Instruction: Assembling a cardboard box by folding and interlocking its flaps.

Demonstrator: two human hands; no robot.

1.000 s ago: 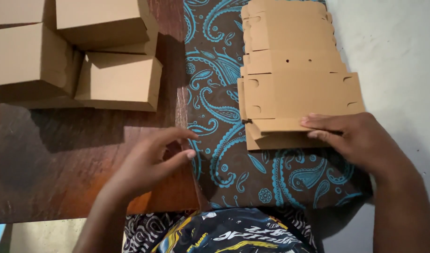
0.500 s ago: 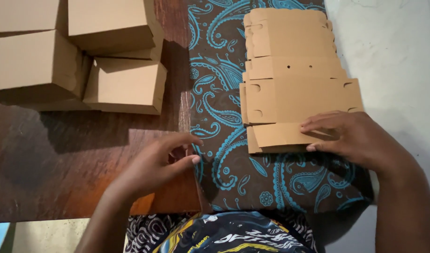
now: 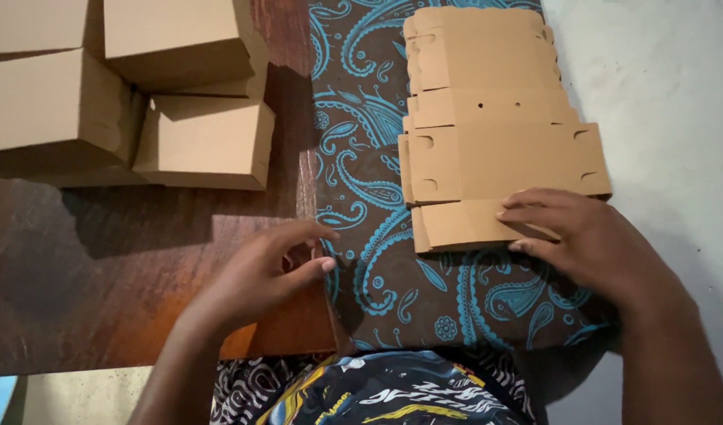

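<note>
Item one: I am seeing a stack of flat cardboard blanks [image 3: 499, 149] lying on a brown cloth with blue paisley [image 3: 361, 118], right of centre, running from the far edge toward the near side.

Item two: the right hand [image 3: 586, 244] is resting flat on the near flap of the top blank, fingers stretched out and pressing down, gripping nothing.

Item three: the left hand [image 3: 259, 275] is sitting at the left border of the cloth, where it is meeting the dark wooden table [image 3: 101, 275]; thumb and forefinger are curling close together, and I cannot tell whether they are pinching the cloth.

Item four: folded cardboard boxes [image 3: 141, 94] are standing grouped at the far left, well apart from both hands.
</note>
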